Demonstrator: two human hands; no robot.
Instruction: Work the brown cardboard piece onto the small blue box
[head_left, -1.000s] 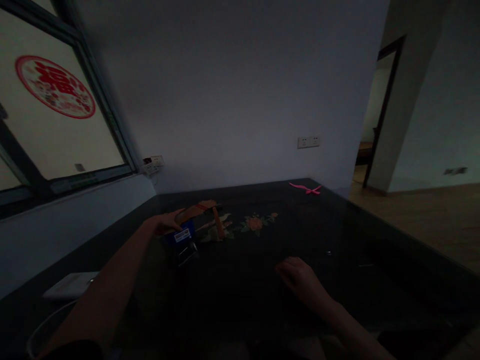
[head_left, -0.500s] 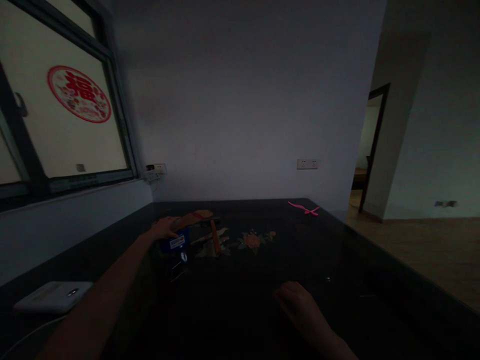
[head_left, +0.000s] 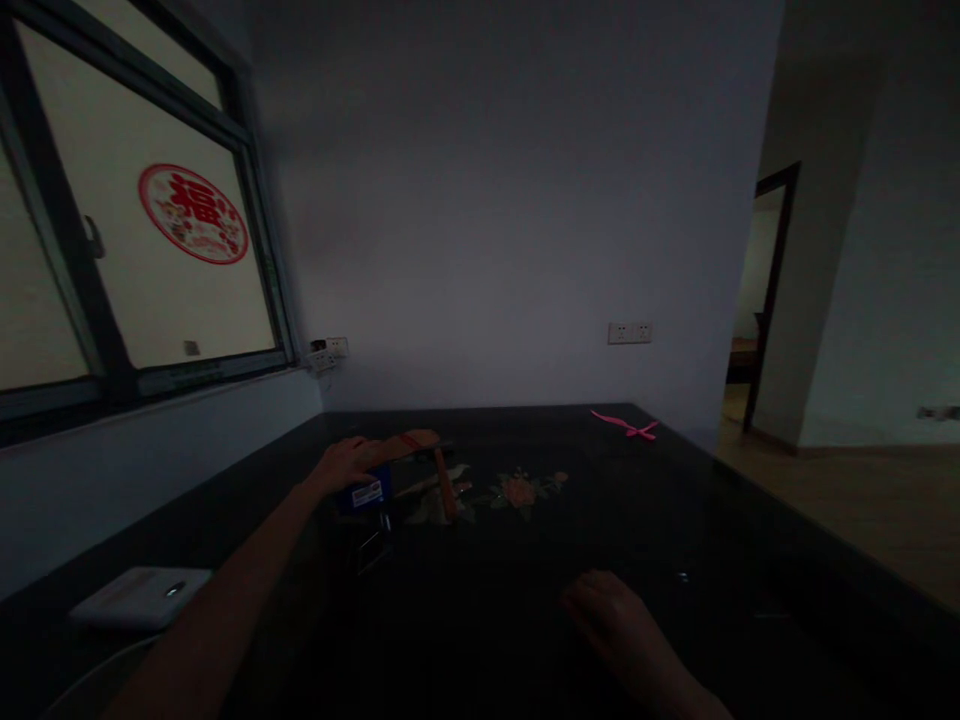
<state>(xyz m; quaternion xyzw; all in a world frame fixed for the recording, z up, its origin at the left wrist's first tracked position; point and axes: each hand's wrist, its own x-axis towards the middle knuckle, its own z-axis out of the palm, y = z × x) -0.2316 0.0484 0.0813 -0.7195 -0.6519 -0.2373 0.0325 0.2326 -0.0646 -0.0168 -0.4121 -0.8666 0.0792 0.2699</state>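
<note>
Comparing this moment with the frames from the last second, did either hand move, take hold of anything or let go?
Hardly anything changed. The left hand stays on the blue box beside the orange strips, with no new grip or release visible. The right hand stays flat on the dark table. The pink ribbon and white device lie as before; only the camera view shifted.

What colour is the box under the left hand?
Blue box with a white label, head view.

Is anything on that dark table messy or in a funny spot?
Nothing looks spilled or broken. A pink ribbon lies alone near the table's far corner. By the left hand, which rests on a blue box, orange strips lie criss-crossed. The right hand rests flat.
</note>
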